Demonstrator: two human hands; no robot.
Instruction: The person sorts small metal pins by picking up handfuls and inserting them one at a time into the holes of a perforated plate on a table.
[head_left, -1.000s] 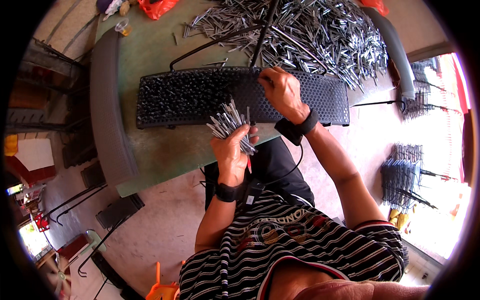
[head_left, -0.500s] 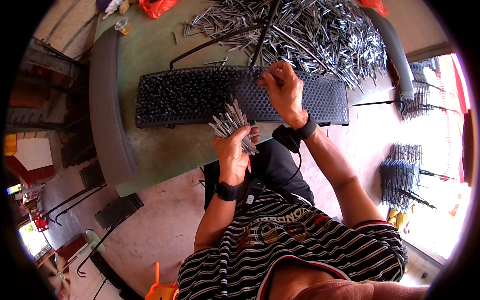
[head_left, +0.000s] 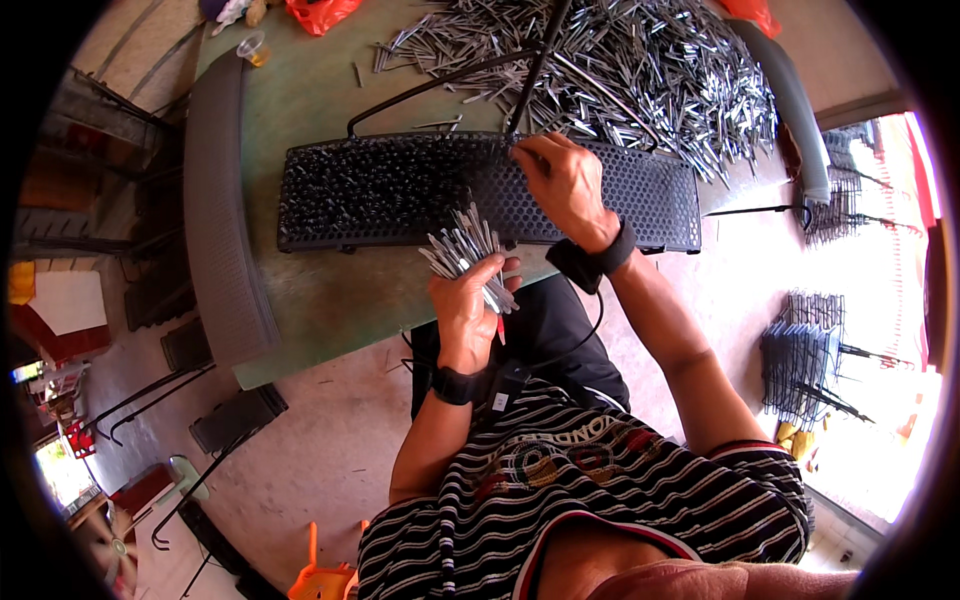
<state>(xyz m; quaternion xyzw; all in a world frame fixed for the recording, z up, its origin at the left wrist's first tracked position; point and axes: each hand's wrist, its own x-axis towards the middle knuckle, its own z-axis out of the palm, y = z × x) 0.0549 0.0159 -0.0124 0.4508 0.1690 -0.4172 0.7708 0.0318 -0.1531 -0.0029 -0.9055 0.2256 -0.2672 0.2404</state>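
Note:
A bundle of thin grey metal strips (head_left: pixel 466 245) is gripped in my left hand (head_left: pixel 465 312), just in front of a long black perforated panel (head_left: pixel 640 205). The panel's left half is thickly filled with dark pieces standing in its holes; bare holes show on the right half. My right hand (head_left: pixel 569 185) hovers over the panel's middle with its fingers pinched together at the upper edge. Whatever lies between those fingertips is too small to make out. A bent black metal rod frame (head_left: pixel 440 78) rises from behind the panel.
A large heap of metal strips (head_left: pixel 640 80) covers the back right of the green table (head_left: pixel 310 300). A clear plastic cup (head_left: pixel 253 48) and a red plastic bag (head_left: pixel 322 12) stand at the back left. Wire racks (head_left: pixel 800 350) are on the floor at right, an orange chair (head_left: pixel 323 575) lower left.
My right hand has shifted slightly left and turned, its fingers now closer together. The left hand keeps its bundle in nearly the same place. The whole view has moved slightly.

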